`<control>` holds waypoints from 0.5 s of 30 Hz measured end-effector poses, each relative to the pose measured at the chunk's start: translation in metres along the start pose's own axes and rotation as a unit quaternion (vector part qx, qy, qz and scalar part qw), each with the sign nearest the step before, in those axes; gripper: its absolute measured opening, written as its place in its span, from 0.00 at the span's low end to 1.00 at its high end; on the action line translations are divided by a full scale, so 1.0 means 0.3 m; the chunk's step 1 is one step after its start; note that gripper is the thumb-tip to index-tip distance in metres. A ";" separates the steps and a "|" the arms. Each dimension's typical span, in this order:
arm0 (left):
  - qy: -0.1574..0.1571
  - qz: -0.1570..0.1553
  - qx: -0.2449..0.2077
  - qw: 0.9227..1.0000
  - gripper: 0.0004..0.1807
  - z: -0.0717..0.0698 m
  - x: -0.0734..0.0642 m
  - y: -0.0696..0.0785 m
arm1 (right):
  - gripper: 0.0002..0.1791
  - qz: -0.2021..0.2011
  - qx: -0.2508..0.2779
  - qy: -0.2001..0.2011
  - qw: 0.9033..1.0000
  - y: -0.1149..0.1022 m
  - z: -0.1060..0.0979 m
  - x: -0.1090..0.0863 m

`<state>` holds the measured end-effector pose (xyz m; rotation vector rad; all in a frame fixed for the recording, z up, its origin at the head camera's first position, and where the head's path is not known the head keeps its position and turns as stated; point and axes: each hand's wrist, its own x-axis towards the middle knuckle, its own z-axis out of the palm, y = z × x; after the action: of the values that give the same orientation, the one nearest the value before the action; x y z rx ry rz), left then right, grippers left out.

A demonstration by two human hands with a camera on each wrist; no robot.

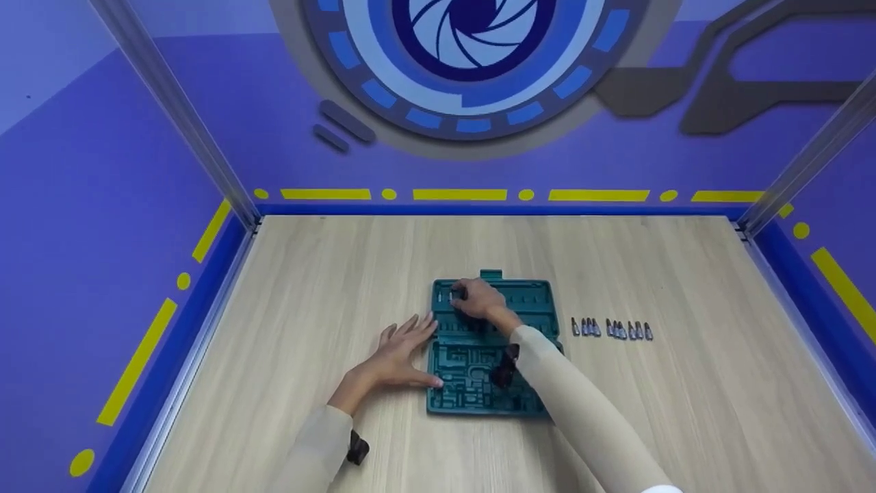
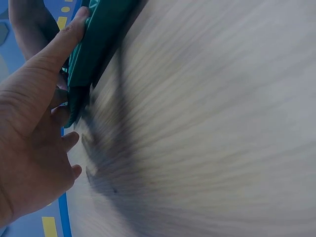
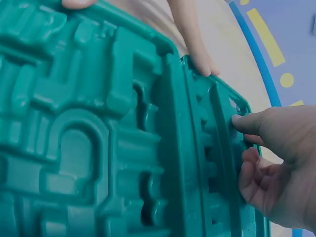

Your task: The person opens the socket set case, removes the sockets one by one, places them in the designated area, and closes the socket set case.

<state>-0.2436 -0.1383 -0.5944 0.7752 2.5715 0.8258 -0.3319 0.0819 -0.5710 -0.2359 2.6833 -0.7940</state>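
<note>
A green moulded tool case (image 1: 445, 407) lies opened flat on the table, its two halves joined at a hinge. My left hand (image 1: 400, 356) rests against the case's left side with fingers spread, thumb on the near half's rim and fingertips by the far half's edge. My right hand (image 1: 481, 299) reaches over the far half, thumb and fingers bent together at its upper left. At these fingertips it pinches a small silver-and-dark screwdriver bit (image 1: 452, 296), mostly hidden by the fingers. Another silver bit (image 1: 440, 297) sits in the far half, just left of them.
Several metal bits (image 1: 618, 330) stand in loose groups on the wooden table (image 1: 328, 274), right of the case. A latch tab (image 1: 491, 274) sticks out from the case's far edge. Blue-purple panels with metal corner posts (image 1: 185, 103) enclose the table at back and sides.
</note>
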 end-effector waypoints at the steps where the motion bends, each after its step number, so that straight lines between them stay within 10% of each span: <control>1: -0.001 0.000 0.000 1.000 0.63 -0.001 0.000 0.000 | 0.22 0.006 0.007 -0.004 1.000 -0.004 -0.002 -0.002; 15: -0.009 -0.004 -0.005 1.000 0.62 -0.004 -0.004 0.004 | 0.23 0.052 0.114 0.001 0.992 -0.028 0.002 -0.021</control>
<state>-0.2427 -0.1386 -0.5924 0.7655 2.5522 0.8250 -0.3253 0.0764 -0.5651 -0.0393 2.5543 -1.0553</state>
